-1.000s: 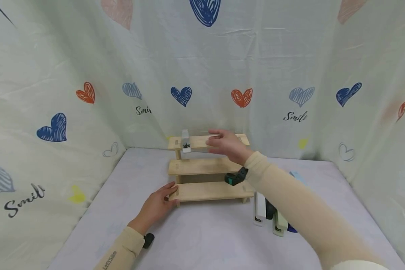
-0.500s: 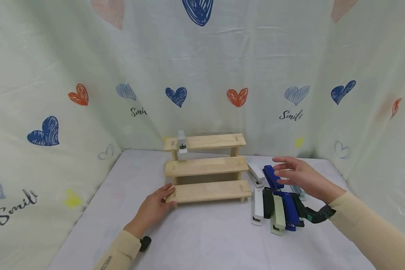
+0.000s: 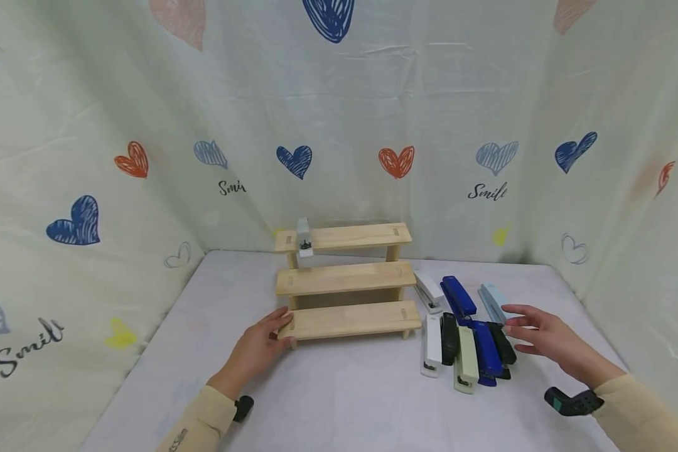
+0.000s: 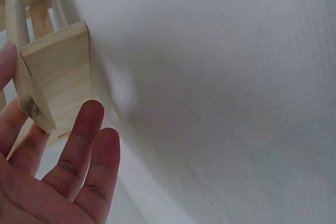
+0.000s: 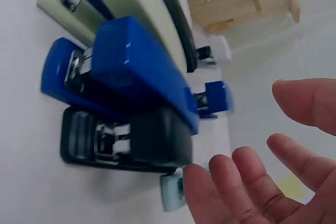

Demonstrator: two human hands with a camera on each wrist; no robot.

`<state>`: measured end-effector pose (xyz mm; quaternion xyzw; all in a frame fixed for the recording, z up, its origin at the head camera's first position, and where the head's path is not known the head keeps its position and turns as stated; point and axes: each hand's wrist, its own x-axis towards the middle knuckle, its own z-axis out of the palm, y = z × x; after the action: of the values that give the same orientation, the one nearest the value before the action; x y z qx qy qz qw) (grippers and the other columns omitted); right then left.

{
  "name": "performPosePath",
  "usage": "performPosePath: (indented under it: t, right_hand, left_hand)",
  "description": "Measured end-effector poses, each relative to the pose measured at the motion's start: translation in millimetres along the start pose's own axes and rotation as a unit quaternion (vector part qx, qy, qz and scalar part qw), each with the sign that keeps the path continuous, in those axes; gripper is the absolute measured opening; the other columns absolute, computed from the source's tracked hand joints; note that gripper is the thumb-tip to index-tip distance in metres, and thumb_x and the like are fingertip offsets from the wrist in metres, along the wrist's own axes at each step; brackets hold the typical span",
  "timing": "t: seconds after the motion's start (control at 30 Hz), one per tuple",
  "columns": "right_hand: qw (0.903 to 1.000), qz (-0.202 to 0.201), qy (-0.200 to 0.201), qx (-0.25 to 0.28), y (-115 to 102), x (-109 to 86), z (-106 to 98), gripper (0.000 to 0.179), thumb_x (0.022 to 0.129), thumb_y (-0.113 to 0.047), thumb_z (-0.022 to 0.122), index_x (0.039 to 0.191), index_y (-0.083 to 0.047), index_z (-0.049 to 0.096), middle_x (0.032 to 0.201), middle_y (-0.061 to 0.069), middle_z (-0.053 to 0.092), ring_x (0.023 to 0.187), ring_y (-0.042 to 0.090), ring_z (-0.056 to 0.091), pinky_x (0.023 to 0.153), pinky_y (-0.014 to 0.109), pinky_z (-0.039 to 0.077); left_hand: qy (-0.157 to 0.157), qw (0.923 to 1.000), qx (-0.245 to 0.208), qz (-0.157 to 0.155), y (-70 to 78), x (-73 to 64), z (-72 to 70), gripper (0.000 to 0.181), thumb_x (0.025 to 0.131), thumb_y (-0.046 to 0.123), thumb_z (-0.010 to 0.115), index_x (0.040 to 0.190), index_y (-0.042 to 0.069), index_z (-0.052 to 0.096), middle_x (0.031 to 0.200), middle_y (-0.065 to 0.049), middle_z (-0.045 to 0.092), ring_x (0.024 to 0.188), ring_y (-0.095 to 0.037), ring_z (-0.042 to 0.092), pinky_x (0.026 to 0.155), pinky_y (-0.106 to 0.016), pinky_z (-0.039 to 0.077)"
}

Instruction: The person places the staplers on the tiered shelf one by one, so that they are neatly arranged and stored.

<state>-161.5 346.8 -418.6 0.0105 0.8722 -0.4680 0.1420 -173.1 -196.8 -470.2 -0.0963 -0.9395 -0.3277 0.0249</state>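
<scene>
At the left end of a three-step wooden display shelf (image 3: 347,320), my left hand (image 3: 254,358) holds the lowest board between thumb and fingers; two fingers extend free in the left wrist view. My right hand (image 3: 559,344) is held with fingers spread and nothing in them, beside the light blue stapler (image 3: 493,302) and a black stapler (image 3: 504,344). Left of these lie a blue stapler (image 3: 487,350), another blue stapler (image 3: 458,295) behind it, and a pale green stapler (image 3: 467,358). A whitish stapler (image 3: 304,238) stands on the top step's left side.
Between the shelf and the pale green stapler are a second black stapler (image 3: 449,339) and a white stapler (image 3: 431,345). Behind them, one more white stapler (image 3: 427,290) is close to the shelf's right side. A heart-printed curtain (image 3: 350,113) hangs behind the white-covered table (image 3: 344,395).
My right hand has moved from the top step rightward and down to beside the staplers. The left hand stays on the shelf, and the head view has shifted slightly.
</scene>
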Motion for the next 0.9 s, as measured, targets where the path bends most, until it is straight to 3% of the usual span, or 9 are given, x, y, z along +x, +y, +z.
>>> performPosePath:
  t: [0.2,0.47,0.9]
  right_hand:
    - [0.9992,0.038,-0.005,0.007,18.9,1.9,7.7,0.067,0.101,-0.028,0.062,0.151,0.004,0.031,0.128,0.027,0.049,0.108,0.034,0.059,0.086,0.049,0.054]
    - [0.9956,0.077,-0.043,0.033,28.5,4.1,16.5,0.069,0.102,-0.029,0.060,0.154,0.001,0.026,0.138,0.041,0.038,0.118,0.051,0.052,0.085,0.051,0.055]
    - [0.9894,0.089,-0.065,0.094,32.1,3.1,18.4,0.065,0.102,-0.017,0.059,0.155,0.001,0.026,0.145,0.044,0.023,0.119,0.052,0.050,0.088,0.051,0.053]
  left_hand:
    - [0.006,1.0000,0.000,0.001,1.9,-1.0,-0.5,0.054,0.088,0.015,0.079,0.138,0.005,0.061,0.150,-0.008,0.048,0.095,-0.020,0.065,0.081,-0.038,0.053]
    - [0.010,0.9999,0.002,0.001,3.2,-2.1,-1.2,0.054,0.087,0.014,0.079,0.137,0.005,0.061,0.149,-0.008,0.049,0.095,-0.020,0.065,0.082,-0.037,0.053]
    - [0.011,0.9999,-0.005,0.000,6.0,-3.3,-1.9,0.053,0.088,0.012,0.078,0.137,0.004,0.061,0.150,-0.008,0.048,0.097,-0.019,0.065,0.082,-0.036,0.053]
